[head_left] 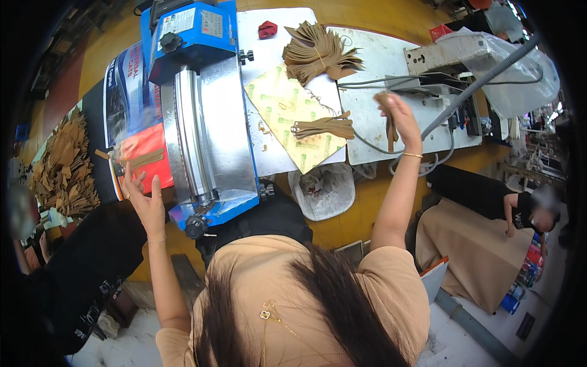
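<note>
At left, the left hand [142,197], fingers spread loose, is at the near edge of a glossy red sheet [147,140], below flat brown strips [147,159]. Upper right, the right hand [401,117] grasps thin brown pieces [391,134], with white tabletop [367,110] leftward.

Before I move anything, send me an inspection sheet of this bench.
Surface: white worktop, scuffed; blue-framed roller machine stands at its left.
Work pieces: brown strips on a red-orange sheet; strip bundle on a yellow patterned sheet; banded, fanned brown stack behind.
Clutter: crumpled red scrap.
Hands: left hand open by the brown strips, contact unclear; right hand grips a brown piece.
Cables: grey corrugated hose and thinner grey cable at right.
Surroundings: lined bin below; brown pile far left; co-worker at right.
</note>
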The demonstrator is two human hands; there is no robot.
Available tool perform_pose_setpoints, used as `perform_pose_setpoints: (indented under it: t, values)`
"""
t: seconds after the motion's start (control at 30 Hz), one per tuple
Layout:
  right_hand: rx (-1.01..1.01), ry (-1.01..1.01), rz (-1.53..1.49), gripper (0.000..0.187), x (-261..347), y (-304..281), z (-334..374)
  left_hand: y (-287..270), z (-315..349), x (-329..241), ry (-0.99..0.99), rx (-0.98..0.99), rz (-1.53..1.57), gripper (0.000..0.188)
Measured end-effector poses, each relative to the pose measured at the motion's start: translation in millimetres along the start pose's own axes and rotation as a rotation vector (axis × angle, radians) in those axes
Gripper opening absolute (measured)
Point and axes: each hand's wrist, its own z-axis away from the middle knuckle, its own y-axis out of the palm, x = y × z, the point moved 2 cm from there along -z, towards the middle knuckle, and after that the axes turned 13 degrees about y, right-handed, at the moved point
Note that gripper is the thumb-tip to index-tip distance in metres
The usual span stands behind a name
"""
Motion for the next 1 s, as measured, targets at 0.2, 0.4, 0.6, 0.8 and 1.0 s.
perform_pose_setpoints:
  t: [0.2,0.4,0.6,0.8,1.0]
  values:
    - [0.322,-0.049,0.605,0.032,-23.3,139.5,-74.3,-15.6,19.4,1.1,-0.052,-0.057,-0.096,0.064]
    - [0.199,-0.210,0.909,0.023,-25.4,206.9,-77.8,-32.0,35.8,2.8,-0.108,-0.112,-0.145,0.065]
    - [-0.159,-0.300,0.738,0.021,-24.8,183.9,-58.7,-25.6,44.4,13.8,-0.144,-0.101,-0.117,0.065]
    - [-0.310,-0.500,0.776,0.021,-31.6,204.2,-35.8,-11.0,22.2,11.5,-0.103,-0.054,-0.064,0.065]
    - [-0.429,-0.644,0.783,0.017,-35.6,218.3,-34.8,0.4,0.8,11.1,-0.070,-0.021,0.062,0.062]
